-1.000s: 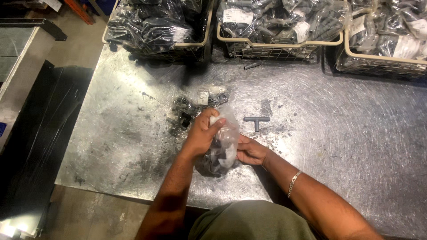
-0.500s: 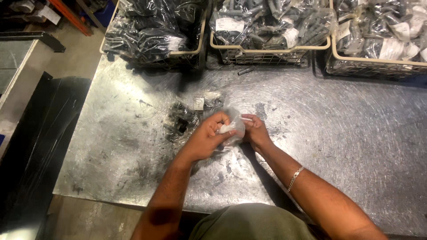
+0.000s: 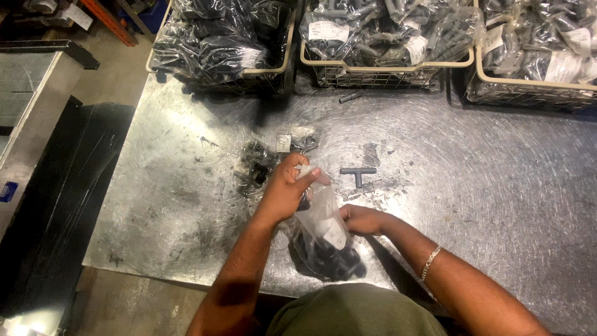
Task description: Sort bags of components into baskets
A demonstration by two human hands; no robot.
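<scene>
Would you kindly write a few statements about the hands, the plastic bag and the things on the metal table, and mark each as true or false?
1. Both the left hand and the right hand grip a clear plastic bag of dark parts. True.
2. A grey T-shaped fitting lies loose on the metal table, apart from the hands. True.
3. The wire baskets at the far edge are empty. False: they are full of bagged dark parts.
4. The bracelet is on the left wrist. False: it is on the right wrist.
5. A second small bag of parts lies beyond the left hand. True.
</scene>
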